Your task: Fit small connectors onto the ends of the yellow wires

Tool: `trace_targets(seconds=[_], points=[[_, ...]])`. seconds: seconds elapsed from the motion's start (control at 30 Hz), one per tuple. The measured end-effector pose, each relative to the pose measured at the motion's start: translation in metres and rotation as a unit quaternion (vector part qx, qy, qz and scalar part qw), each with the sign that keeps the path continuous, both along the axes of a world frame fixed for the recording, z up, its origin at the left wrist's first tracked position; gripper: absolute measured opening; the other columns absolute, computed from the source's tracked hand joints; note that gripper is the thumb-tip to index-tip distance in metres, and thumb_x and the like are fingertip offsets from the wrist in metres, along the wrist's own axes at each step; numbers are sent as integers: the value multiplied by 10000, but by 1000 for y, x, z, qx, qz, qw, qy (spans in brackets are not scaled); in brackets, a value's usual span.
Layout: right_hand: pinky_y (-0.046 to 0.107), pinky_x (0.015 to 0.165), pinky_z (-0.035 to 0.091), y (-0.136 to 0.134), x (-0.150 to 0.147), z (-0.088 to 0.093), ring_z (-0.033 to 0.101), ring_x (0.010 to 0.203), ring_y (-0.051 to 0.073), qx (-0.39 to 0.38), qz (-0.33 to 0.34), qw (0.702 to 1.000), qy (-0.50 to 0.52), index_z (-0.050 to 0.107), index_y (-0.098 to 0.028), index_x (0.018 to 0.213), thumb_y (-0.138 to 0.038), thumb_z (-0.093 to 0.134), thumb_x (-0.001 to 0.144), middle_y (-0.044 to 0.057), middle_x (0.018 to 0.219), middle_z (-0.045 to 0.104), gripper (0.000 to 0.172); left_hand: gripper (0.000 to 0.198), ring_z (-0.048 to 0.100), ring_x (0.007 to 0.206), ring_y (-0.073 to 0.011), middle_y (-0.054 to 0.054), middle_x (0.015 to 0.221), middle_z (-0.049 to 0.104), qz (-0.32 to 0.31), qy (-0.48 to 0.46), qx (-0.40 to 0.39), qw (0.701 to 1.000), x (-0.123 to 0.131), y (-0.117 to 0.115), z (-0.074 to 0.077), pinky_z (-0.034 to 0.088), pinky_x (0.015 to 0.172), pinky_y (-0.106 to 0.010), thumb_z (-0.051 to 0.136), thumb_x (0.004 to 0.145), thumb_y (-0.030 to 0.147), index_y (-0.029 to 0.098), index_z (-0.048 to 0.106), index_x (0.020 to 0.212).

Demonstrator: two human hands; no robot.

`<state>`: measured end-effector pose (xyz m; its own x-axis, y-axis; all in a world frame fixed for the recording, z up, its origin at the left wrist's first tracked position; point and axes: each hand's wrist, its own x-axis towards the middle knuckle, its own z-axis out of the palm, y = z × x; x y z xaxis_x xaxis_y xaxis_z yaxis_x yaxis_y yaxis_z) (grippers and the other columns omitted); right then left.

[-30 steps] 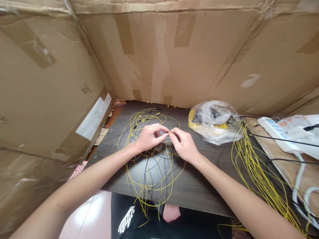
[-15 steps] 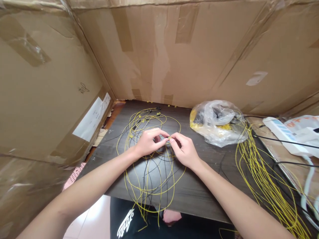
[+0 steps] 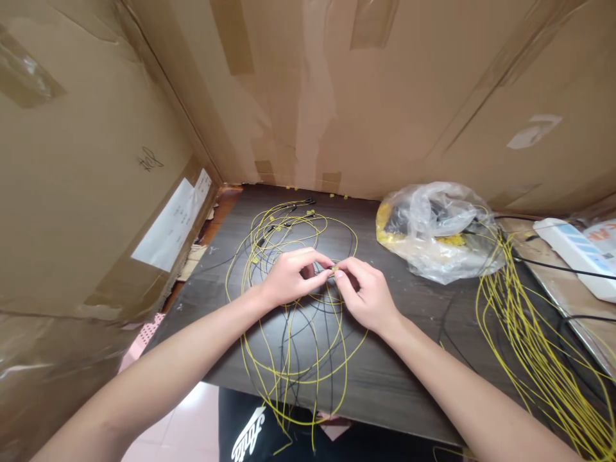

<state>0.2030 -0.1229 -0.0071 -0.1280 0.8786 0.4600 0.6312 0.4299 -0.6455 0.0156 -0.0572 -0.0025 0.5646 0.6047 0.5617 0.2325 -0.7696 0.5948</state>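
My left hand (image 3: pixel 293 277) and my right hand (image 3: pixel 368 294) meet fingertip to fingertip above the middle of the table. Between thumb and forefinger, my right hand pinches a small yellow piece (image 3: pixel 335 270). My left fingertips are closed on a thin wire just beside it, with a dark bit showing; the fingers mostly hide it. Loose loops of yellow and black wire (image 3: pixel 274 372) lie under and around both hands, hanging over the near edge. Black connectors (image 3: pixel 310 201) and several small yellow pieces (image 3: pixel 255 260) are at the far side of the loops.
A clear plastic bag (image 3: pixel 445 260) with yellow bits and something dark stands at the right on the dark table (image 3: pixel 399 385). A thick bundle of yellow wires (image 3: pixel 524 346) runs down the right side, near a white power strip (image 3: pixel 572 256). Cardboard walls (image 3: pixel 289 96) enclose the back and left.
The view has shifted slightly, moving the bag and power strip rightward in the picture. Both hands keep their pinch at nearly the same spot over the wires.
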Motion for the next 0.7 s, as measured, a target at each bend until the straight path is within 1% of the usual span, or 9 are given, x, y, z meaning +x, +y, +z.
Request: trace_targets(seconds=[0.1,0.23,0.47,0.7], points=[[303,695,425,0,-1,0,600,696,167,8,1,1000,-4,616,-202,870,-238,496,986,19,787,669,170,74,543,529,-75,15,700,672,-1,-7,-7,1000,0,0,-1,464,569,-198,700,897,210,159,740,931],[299,680,418,1,-1,3,585,685,162,16,-4,1000,-2,621,-201,864,-237,499,988,15,772,659,178,84,559,536,-70,7,743,698,5,-3,-17,1000,-2,0,0,479,578,-192,702,899,217,164,744,950],[289,661,428,1,1,5,577,699,163,-12,21,999,27,611,-201,868,-249,485,990,25,793,642,182,88,567,546,-69,11,732,687,1,10,5,1000,-2,1,1,478,589,-191,701,904,209,167,751,964],[280,644,419,2,1,4,560,679,157,-19,20,999,46,604,-198,841,-262,488,992,23,774,631,200,79,572,552,-73,8,742,695,-2,12,20,1000,-1,2,1,478,588,-194,702,904,206,162,743,957]])
